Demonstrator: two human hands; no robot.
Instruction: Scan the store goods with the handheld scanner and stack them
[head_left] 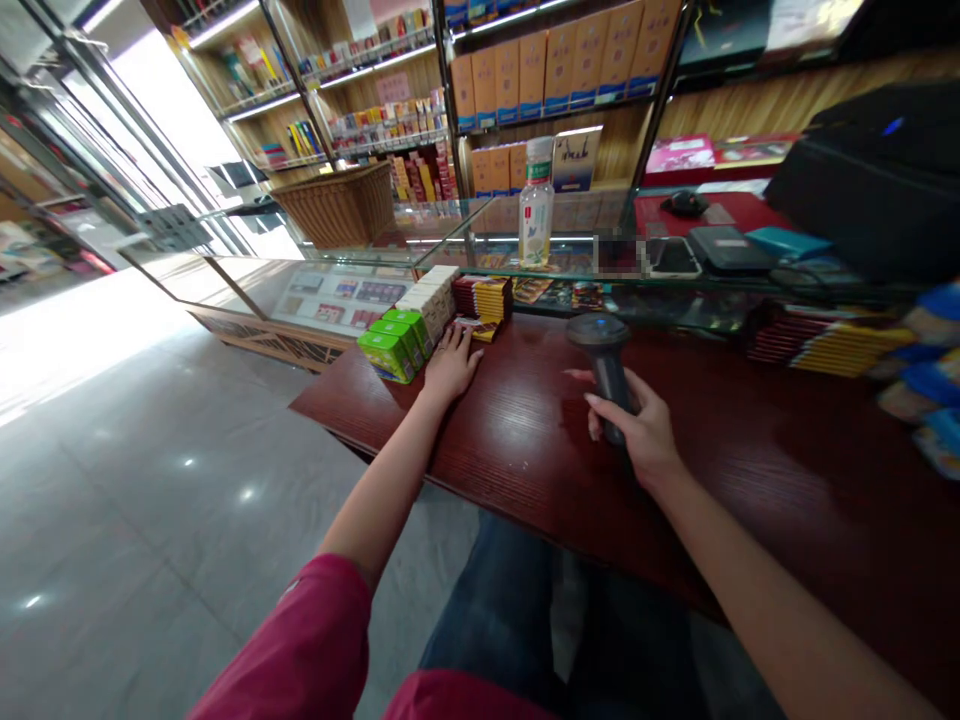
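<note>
Head view. One barcode scanner, dark grey, stands near the middle of the dark red wooden surface. Right hand wraps the handle, fingers closed around it. Scanner's long axis runs roughly upright, leaning slightly away from the person; head at top, facing away toward the glass counter.

Left hand lies flat on the surface, fingers spread and holding nothing, touching a row of small boxes. Three green boxes at the near end; the cream boxes behind them too tightly packed to count. One plastic bottle upright on the glass. One wicker basket further left.
</note>
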